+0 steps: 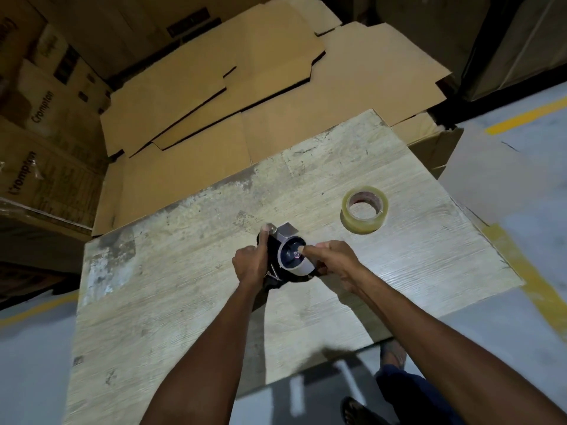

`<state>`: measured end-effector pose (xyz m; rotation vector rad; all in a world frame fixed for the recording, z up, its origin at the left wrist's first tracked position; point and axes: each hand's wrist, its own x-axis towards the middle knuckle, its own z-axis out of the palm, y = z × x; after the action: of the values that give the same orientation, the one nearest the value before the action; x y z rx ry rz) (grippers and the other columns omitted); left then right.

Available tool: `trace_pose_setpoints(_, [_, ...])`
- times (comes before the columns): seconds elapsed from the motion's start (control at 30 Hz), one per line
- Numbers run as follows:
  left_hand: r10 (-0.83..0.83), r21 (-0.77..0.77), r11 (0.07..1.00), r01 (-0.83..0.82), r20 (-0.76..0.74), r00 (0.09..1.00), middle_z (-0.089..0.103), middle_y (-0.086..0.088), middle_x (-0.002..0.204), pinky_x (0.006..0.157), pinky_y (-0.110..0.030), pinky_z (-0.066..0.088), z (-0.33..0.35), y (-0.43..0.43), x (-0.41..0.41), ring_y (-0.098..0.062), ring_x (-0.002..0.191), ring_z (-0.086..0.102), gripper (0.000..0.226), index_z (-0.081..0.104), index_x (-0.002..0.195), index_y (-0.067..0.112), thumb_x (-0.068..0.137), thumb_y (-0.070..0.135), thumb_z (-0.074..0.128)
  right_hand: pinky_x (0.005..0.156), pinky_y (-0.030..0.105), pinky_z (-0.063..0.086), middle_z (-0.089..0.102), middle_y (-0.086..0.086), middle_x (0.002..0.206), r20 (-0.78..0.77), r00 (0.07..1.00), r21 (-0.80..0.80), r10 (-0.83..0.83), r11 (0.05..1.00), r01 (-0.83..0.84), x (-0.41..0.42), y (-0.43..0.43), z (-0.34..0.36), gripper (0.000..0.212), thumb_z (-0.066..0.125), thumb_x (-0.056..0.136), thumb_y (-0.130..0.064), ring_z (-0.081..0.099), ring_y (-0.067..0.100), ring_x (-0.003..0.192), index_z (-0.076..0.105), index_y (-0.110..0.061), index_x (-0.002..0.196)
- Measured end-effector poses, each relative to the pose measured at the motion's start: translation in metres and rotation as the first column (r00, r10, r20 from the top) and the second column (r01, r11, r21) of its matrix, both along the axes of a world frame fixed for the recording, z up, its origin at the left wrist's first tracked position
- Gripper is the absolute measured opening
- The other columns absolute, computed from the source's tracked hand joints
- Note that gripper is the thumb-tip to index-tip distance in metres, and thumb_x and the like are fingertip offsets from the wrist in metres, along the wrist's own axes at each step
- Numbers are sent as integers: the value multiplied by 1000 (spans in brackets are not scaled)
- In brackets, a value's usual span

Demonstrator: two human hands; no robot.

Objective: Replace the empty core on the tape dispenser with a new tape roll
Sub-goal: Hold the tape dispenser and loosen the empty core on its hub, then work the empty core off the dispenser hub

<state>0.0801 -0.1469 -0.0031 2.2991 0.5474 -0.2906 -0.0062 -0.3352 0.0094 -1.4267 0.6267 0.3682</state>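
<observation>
Far left of the hands, "Crompton" is read twice on stacked cartons (33, 167). One tape dispenser (283, 256) is grasped by the left hand (249, 264); its black body is mostly hidden. The right hand (333, 261) is closed on the one empty core (299, 261). One new tape roll (365, 209) is seen beyond the right hand, apart, on the table (171, 271).
</observation>
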Motion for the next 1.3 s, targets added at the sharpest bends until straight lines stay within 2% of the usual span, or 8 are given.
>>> trace_pose_setpoints(0.17, [-104, -398, 913, -87, -434, 895, 74, -18, 105, 76, -39, 56, 8, 18, 6, -33, 89, 71, 72, 76, 117, 12, 89, 77, 58, 54, 27, 53, 63, 5, 104, -2, 994, -43, 106, 993, -106, 16, 9, 57, 59, 81, 77, -59, 67, 15, 72, 57, -19, 114])
trace_pose_setpoints(0.23, [-167, -463, 881, -103, -506, 846, 70, -17, 120, 86, -41, 57, 15, 26, 12, -34, 97, 70, 73, 67, 130, 12, 93, 74, 53, 52, 28, 56, 66, 9, 91, -45, 985, -91, 168, 981, -172, 28, 14, 72, 55, 81, 78, -56, 64, 18, 63, 62, -11, 104])
trace_pose_setpoints(0.33, [-169, -529, 819, -221, -591, 789, 68, -10, 105, 62, -33, 60, 28, 41, 15, -27, 70, 74, 66, 58, 129, 7, 98, 65, 55, 52, 27, 56, 63, 12, 75, -148, 984, -77, 101, 991, -113, 42, 20, 81, 52, 85, 75, -50, 60, 20, 55, 64, -5, 90])
trace_pose_setpoints(0.53, [-350, -309, 910, 277, -216, 911, 75, -9, 116, 96, -44, 52, 24, 69, 27, -26, 100, 70, 71, 77, 109, 11, 99, 73, 42, 42, 23, 47, 56, 9, 64, -263, 965, 9, -18, 1000, 21, 59, 43, 78, 49, 84, 76, -46, 53, 19, 49, 63, -4, 93])
trace_pose_setpoints(0.7, [-487, -419, 710, 566, 288, 824, 69, 8, 117, 91, -30, 48, 34, 91, 4, 1, 107, 64, 24, 74, 111, 28, 105, 43, 57, 43, 21, 49, 60, 7, 71, -300, 952, 21, -59, 997, 69, 73, 69, 71, 50, 80, 78, -52, 56, 16, 48, 66, -7, 97])
trace_pose_setpoints(0.87, [-518, -396, 637, 661, 415, 748, 73, 2, 112, 77, -17, 51, 34, 99, -1, -7, 96, 70, 43, 74, 124, 25, 90, 50, 77, 39, 21, 49, 52, 8, 66, -260, 964, 17, -57, 998, 63, 77, 73, 71, 47, 63, 98, -51, 50, 16, 49, 59, -6, 109])
trace_pose_setpoints(1.03, [-445, -507, 653, 563, 344, 827, 75, 5, 106, 81, -26, 57, 28, 97, 11, -9, 96, 71, 34, 74, 118, 25, 100, 52, 63, 52, 28, 51, 58, 7, 66, -125, 991, -71, 47, 996, -56, 68, 69, 72, 42, 53, 105, -43, 54, 18, 53, 63, -4, 96])
trace_pose_setpoints(1.3, [-220, -671, 736, 90, -112, 969, 75, -7, 79, 72, -41, 56, -3, 84, 16, -26, 76, 70, 61, 77, 90, 8, 90, 68, 65, 52, 26, 41, 66, 5, 73, -65, 988, -357, 139, 921, -153, 66, 76, 49, 20, 62, 100, -18, 57, 16, 61, 71, -12, 84])
